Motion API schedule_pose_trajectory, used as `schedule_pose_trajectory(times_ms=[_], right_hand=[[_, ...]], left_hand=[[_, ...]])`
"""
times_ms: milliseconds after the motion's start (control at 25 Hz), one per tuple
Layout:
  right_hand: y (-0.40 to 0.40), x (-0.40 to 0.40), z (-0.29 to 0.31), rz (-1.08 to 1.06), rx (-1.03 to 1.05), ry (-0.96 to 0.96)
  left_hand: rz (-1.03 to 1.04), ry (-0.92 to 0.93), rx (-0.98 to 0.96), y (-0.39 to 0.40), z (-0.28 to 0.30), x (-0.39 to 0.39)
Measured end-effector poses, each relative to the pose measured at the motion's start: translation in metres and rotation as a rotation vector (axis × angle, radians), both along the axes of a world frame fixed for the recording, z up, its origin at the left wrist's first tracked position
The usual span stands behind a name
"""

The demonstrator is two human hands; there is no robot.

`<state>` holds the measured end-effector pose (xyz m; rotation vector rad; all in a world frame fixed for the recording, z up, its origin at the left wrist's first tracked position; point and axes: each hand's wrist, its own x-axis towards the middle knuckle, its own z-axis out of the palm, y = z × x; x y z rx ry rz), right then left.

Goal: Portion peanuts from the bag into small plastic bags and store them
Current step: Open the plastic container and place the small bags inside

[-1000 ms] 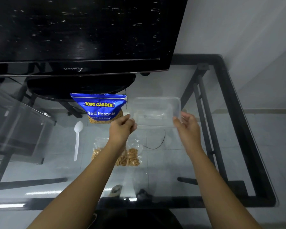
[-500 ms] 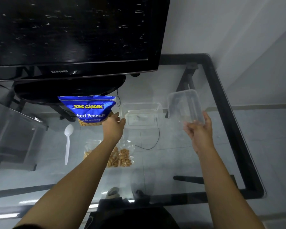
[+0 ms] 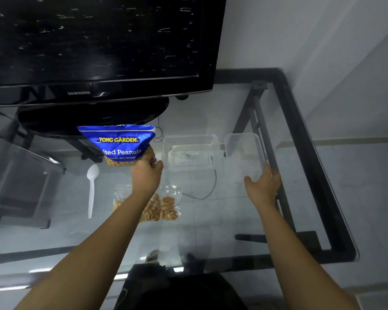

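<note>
A blue Tong Garden salted-peanuts bag (image 3: 118, 144) stands upright on the glass table in front of the TV base. My left hand (image 3: 146, 174) is at its lower right corner, fingers curled against the bag. To its right sits a clear plastic container (image 3: 173, 139), open and without peanuts. My right hand (image 3: 263, 186) grips the near edge of the container's clear lid (image 3: 243, 151), which lies just right of the container. Small clear bags filled with peanuts (image 3: 166, 208) lie on the table under my left forearm, partly hidden by it.
A white plastic spoon (image 3: 91, 191) lies left of the filled bags. A black Samsung TV (image 3: 94, 45) on its stand fills the back of the glass table (image 3: 300, 121). A thin black cable (image 3: 207, 191) shows near the container.
My right hand lifted the lid off the container and carried it down to the right of it. My left hand left the container's edge and moved to the peanut bag's corner.
</note>
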<state>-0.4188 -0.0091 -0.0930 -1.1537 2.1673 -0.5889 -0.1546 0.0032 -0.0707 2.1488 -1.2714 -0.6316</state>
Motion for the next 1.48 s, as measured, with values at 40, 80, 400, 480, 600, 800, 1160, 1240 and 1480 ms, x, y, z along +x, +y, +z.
schedule_pose_trajectory(times_ms=[40,80,400,480,600,800,1160,1240,1480], right_hand=[[0.006,0.009,0.001,0.061,-0.014,0.03],[0.015,0.02,0.003,0.136,-0.033,0.044],[0.096,0.119,-0.008,0.675,-0.025,-0.126],[0.099,0.134,-0.01,0.661,-0.006,-0.138],[0.096,0.145,-0.012,0.621,-0.005,-0.167],[0.095,0.141,-0.013,0.585,0.017,-0.229],[0.085,0.092,-0.014,0.433,0.004,-0.245],[0.085,0.088,-0.016,0.448,-0.013,-0.276],[0.087,0.092,-0.023,0.448,-0.04,-0.323]], left_hand=[[-0.009,-0.001,0.0,0.009,0.002,0.003],[-0.011,0.001,0.001,0.02,0.005,0.006],[-0.088,-0.204,0.144,0.091,-0.01,0.034],[-0.093,-0.231,0.185,0.099,-0.014,0.028],[-0.051,-0.154,0.226,0.099,-0.016,0.022],[0.082,0.012,0.273,0.092,-0.013,0.01],[0.008,0.215,0.306,0.08,-0.015,-0.025],[0.107,0.304,0.369,0.077,-0.016,-0.026],[0.132,0.449,0.351,0.066,-0.025,-0.026]])
